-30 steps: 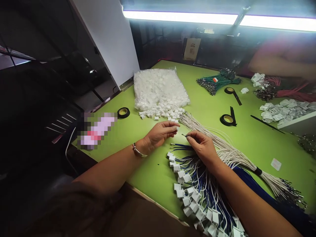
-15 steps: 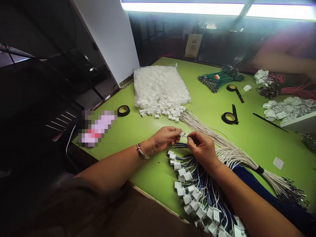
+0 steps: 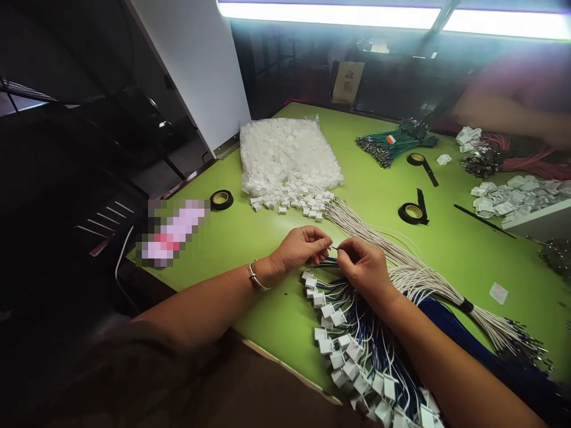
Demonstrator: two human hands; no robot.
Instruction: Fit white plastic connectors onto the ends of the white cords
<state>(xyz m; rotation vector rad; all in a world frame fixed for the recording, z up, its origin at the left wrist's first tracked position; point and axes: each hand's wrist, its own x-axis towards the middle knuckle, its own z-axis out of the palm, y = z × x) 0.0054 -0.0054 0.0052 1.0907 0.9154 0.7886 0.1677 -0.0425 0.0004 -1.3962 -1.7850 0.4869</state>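
My left hand (image 3: pixel 303 246) is pinched at the fingertips around a small white connector housing, now almost wholly hidden by the fingers. Facing it from the right, my right hand (image 3: pixel 363 261) grips a thin wire, its dark end (image 3: pixel 334 248) pointing at the left fingertips. Below my hands lie blue wires (image 3: pixel 363 321) and white wires ending in white connectors (image 3: pixel 352 351). A long bundle of white wires (image 3: pixel 414 267) runs from behind my right hand toward the lower right, with black tape around it.
A clear bag of white connectors (image 3: pixel 289 151) lies at the back, with loose connectors (image 3: pixel 307 202) before it. Black tape rolls (image 3: pixel 222 200) sit left and right. Green wires (image 3: pixel 392 142) and a connector pile (image 3: pixel 517 193) lie farther off. Another person's arm (image 3: pixel 504 113) shows at back right.
The white housing showed between my left fingertips before; now the fingers cover it. My left hand has turned slightly and the fingertips are closer to the wire. My right hand has barely moved.
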